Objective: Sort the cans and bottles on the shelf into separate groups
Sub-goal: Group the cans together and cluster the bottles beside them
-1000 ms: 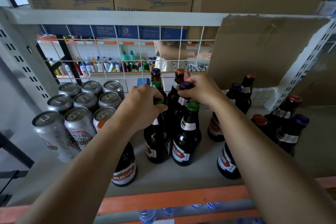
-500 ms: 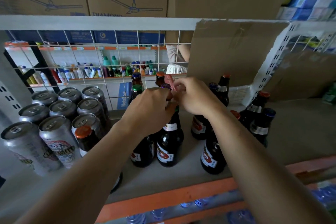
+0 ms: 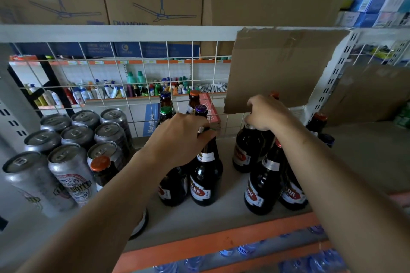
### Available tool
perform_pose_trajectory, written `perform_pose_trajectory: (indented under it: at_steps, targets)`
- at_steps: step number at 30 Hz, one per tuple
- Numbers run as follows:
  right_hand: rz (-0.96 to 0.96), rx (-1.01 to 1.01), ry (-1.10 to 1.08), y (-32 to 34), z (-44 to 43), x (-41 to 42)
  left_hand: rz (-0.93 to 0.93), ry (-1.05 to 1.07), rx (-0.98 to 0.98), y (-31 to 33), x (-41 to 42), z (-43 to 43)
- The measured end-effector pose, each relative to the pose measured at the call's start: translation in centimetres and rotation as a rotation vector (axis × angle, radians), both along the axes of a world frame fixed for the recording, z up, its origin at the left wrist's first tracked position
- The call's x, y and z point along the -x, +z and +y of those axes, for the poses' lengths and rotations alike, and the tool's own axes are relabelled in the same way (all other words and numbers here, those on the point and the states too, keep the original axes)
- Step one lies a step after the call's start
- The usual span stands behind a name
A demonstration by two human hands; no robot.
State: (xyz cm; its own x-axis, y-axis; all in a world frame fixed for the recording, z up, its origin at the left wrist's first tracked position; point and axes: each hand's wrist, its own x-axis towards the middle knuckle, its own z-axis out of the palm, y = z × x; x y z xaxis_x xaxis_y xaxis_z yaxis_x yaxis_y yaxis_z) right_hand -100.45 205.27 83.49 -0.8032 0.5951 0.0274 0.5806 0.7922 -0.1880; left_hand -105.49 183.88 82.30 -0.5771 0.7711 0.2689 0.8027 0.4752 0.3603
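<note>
- The left hand [image 3: 177, 137] is being held over the middle cluster of bottles; its fingers [image 3: 205, 134] are being curled down around the neck of a brown bottle [image 3: 205, 175], the cap being hidden under the palm.
- The right hand [image 3: 266, 113] is being closed over the top of a second brown bottle [image 3: 246, 150] in the right-hand cluster; its fingers are being wrapped tightly, with no gap visible.
- Both gripped bottles are being kept upright on the grey shelf [image 3: 233, 213].
- The silver cans [image 3: 73, 139] are being kept together at the left of the shelf, against the wire mesh back [image 3: 142, 86].
- One orange-capped bottle [image 3: 102, 168] is being left just beside the cans, touching the nearest one.
- Further bottles are being partly hidden behind the right forearm.
</note>
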Motion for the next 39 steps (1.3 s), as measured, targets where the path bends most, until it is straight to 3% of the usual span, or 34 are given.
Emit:
perform_pose_trajectory:
  at_steps: [21, 39]
  targets:
    - [-0.120, -0.058, 0.151, 0.4, 0.2, 4.4, -0.213, 0.087, 0.061, 0.4, 0.1, 0.7]
    - [0.043, -0.021, 0.203, 0.9, -1.1, 7.7, -0.252, 0.099, 0.032, 0.3, 0.1, 0.6]
